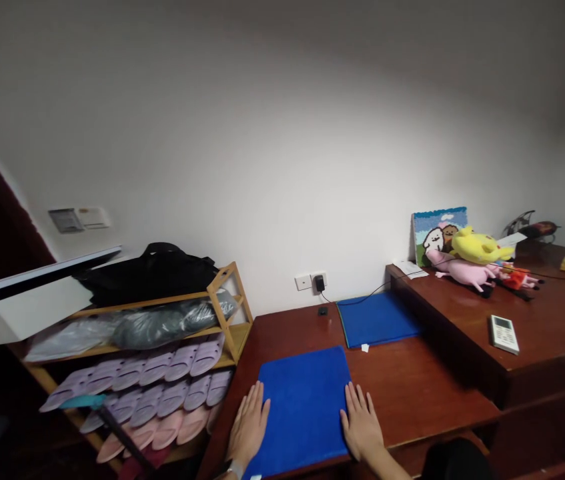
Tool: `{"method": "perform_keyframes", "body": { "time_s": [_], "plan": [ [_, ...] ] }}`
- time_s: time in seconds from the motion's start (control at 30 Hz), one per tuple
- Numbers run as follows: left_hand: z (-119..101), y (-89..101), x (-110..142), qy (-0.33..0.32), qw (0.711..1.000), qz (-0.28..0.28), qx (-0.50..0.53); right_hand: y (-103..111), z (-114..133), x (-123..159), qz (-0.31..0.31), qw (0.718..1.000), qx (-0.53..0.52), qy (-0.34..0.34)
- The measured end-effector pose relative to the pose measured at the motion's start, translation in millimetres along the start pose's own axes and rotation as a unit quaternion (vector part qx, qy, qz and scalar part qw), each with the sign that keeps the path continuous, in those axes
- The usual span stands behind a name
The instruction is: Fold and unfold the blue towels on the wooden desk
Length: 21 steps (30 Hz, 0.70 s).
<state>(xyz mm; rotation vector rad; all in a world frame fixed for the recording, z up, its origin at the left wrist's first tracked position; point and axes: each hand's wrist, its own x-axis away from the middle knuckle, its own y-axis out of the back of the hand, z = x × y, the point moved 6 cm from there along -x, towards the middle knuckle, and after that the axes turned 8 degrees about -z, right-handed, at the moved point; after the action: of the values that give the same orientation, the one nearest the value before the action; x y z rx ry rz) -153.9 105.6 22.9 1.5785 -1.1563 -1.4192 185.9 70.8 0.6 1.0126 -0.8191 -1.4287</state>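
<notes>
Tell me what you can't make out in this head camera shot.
- Left hand: wrist cut off by the bottom edge.
- Right hand: forearm runs out of frame.
- Blue mat: near edge cut off below.
- Remote: buttons too small to read.
- Wall panel: blurred.
- Grey bags on the rack: contents hidden.

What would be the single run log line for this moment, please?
left hand: flat at blue mat left edge | right hand: flat at right edge | mat: on wooden platform
</notes>
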Motion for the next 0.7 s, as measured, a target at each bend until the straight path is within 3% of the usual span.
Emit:
{"method": "perform_keyframes", "body": {
  "time_s": [0.07, 0.2, 0.27, 0.3, 0.4, 0.6, 0.7],
  "plan": [
    [-50.3, 3.2, 5.4, -0.042, 0.999, -0.009, 0.03, 3.2, 1.4, -0.6, -0.003, 1.0, -0.006, 0.001],
    [-170.2, -9.2, 31.1, -0.201, 0.973, 0.058, 0.102, 11.2, 4.4, 3.2, 0.013, 1.0, 0.002, 0.013],
    [-200.3, -15.2, 42.1, -0.217, 0.966, 0.078, 0.115, 15.4, 6.1, 6.3, 0.026, 0.999, 0.017, 0.023],
    [-203.8, -17.4, 46.4, -0.211, 0.967, 0.085, 0.115, 17.4, 6.6, 7.6, 0.03, 0.999, 0.025, 0.024],
    [-173.7, -17.8, 59.0, -0.169, 0.976, 0.087, 0.103, 20.7, 6.6, 9.1, 0.025, 0.999, 0.041, 0.022],
    [-34.0, 4.9, 97.6, -0.076, 0.995, 0.054, 0.041, 12.7, 2.6, 7.3, 0.023, 0.999, 0.036, 0.02],
    [13.8, 17.2, 116.7, -0.054, 0.997, 0.045, 0.019, 10.0, 1.4, 7.3, 0.023, 0.999, 0.043, 0.017]
  ]
}}
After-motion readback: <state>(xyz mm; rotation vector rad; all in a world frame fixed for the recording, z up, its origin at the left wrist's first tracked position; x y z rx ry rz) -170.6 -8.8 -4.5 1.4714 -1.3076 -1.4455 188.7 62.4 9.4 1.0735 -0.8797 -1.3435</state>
